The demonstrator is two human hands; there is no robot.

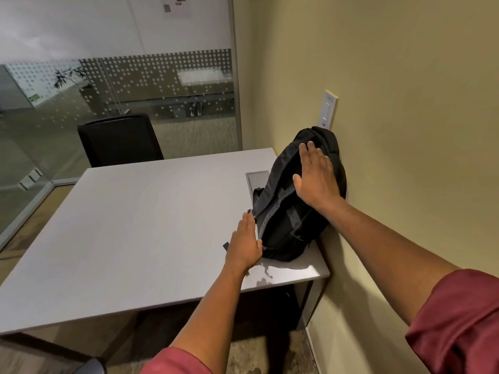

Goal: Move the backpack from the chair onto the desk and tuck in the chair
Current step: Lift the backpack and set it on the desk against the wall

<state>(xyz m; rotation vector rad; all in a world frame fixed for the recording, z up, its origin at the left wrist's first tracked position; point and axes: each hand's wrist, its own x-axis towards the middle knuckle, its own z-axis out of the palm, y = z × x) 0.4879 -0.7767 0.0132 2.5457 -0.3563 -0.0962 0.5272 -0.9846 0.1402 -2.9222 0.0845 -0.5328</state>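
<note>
A black backpack (pixel 286 211) lies on the right side of the grey desk (pixel 129 233), leaning against the beige wall. My right hand (pixel 314 176) rests flat on its upper face, fingers apart. Against the bag's lower left side my left hand (pixel 244 244) presses flat, just above the desk top. Neither hand grips a strap. A dark, rounded edge at the bottom left (pixel 91 365) may be part of a chair; I cannot tell for sure.
A black chair (pixel 118 141) stands behind the desk's far edge, in front of a glass partition (pixel 108 76). A cable hatch (pixel 258 179) is set in the desk by the bag. A wall switch plate (pixel 328 110) sits above the backpack.
</note>
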